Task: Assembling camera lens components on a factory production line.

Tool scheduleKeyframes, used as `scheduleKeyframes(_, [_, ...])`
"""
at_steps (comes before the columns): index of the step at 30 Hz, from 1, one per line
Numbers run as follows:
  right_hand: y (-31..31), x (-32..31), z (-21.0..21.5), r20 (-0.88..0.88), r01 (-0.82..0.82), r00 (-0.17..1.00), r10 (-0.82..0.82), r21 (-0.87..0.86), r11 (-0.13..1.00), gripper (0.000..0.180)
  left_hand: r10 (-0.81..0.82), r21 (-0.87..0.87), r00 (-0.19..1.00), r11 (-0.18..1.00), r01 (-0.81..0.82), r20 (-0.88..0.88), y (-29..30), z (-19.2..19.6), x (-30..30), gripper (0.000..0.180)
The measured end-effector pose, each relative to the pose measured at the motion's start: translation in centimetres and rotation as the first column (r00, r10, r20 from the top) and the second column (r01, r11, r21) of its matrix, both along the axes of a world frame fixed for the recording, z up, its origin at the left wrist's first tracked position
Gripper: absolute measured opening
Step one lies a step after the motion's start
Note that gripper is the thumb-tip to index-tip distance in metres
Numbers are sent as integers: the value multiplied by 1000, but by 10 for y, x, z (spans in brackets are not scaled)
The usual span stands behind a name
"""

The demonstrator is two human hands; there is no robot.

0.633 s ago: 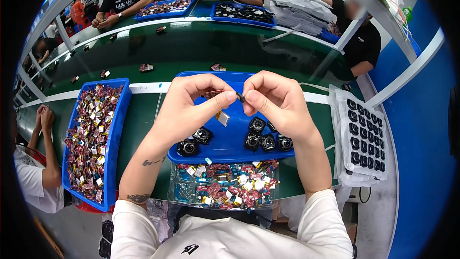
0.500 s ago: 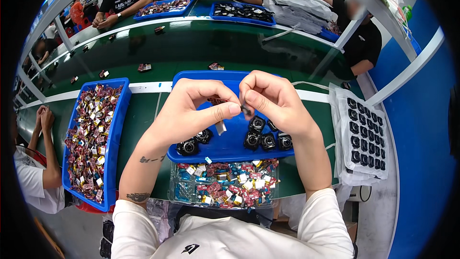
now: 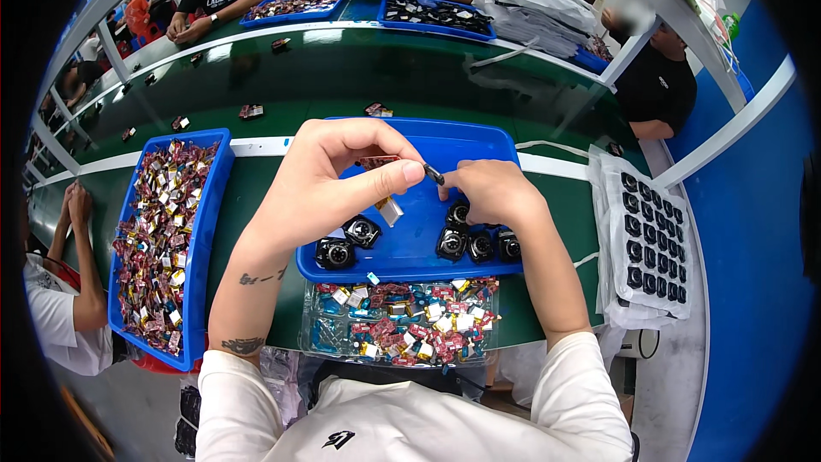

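Observation:
My left hand (image 3: 329,180) is closed, pinching a small red circuit board (image 3: 376,161) with a silvery battery (image 3: 390,210) hanging below it. A small black piece (image 3: 434,174) sticks out at its fingertips. My right hand (image 3: 494,192) is lowered over the blue tray (image 3: 410,269), back up, one digit pointing left; its other fingers are largely hidden, so any hold is unclear. Just beneath it are several black watch cases with round centres, one of them a watch case (image 3: 451,243). Two more lie at the tray's left, including a watch case (image 3: 334,252).
In front of me, a clear plastic tray (image 3: 310,338) holds red boards and batteries. A blue bin (image 3: 198,291) of similar parts stands left. Right, a white tray (image 3: 609,248) carries rows of black cases. Boards lie along the green belt (image 3: 342,77); co-workers sit around it.
My right hand has left the left hand's fingertips and moved right and down to the watch cases. The left hand keeps the circuit board; the black piece now shows at its fingertips.

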State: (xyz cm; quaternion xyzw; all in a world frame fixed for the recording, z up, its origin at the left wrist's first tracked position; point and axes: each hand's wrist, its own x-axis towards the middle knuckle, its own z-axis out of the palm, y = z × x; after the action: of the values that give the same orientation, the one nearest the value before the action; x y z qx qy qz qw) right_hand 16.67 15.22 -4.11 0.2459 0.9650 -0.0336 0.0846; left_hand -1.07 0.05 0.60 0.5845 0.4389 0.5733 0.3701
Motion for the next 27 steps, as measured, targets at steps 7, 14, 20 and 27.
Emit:
scheduleKeyframes(7, [-1, -10, 10, 185, 86, 981, -55, -166, 982, 30, 20, -15, 999, 1000, -20, 33, -1, 0, -1, 13])
scheduleKeyframes(14, [12, -13, 0, -197, -188, 970, 142, -240, 952, 19, 27, -22, 998, 999, -25, 51, 1, -1, 1, 14])
scheduleKeyframes(20, [-8, -17, 24, -574, -333, 819, -10, -489, 806, 22, 60, -18, 998, 998, -60, -4, 2, -3, -3, 14])
scheduleKeyframes(27, [-10, -18, 18, -732, -392, 652, -199, -550, 737, 19, 145, -62, 989, 987, -146, -15, 9, -9, 0, 9])
